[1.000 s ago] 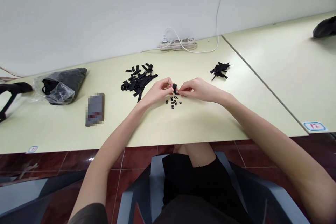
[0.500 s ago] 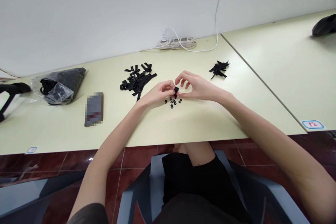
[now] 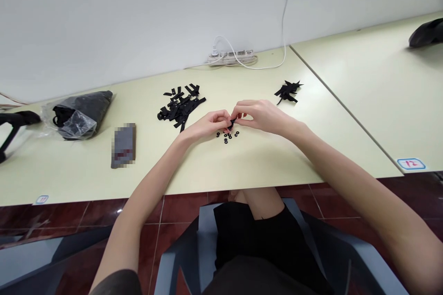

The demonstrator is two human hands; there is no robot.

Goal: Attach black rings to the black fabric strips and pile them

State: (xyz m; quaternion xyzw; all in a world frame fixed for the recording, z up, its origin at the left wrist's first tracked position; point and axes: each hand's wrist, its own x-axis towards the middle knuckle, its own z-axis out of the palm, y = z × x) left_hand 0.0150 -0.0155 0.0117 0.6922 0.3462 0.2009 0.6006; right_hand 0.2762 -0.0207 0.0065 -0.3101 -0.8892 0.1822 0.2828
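Strip: a small black piece (image 3: 233,122), mostly hidden by fingers, is held between the two hands, just above the table (image 3: 277,161).
Left hand: thumb and fingers (image 3: 213,122) pinch the strip from the left.
Right hand: curled fingertips (image 3: 256,113) grasp the strip's other side.
Rings: a few little black rings (image 3: 226,141) lie just below the grip, nearer the person.
Large pile: many black strips (image 3: 182,109), left of the grip.
Small pile: more black pieces (image 3: 288,91), right and farther back.
Power strip: white (image 3: 231,58), behind the grip, by the wall.
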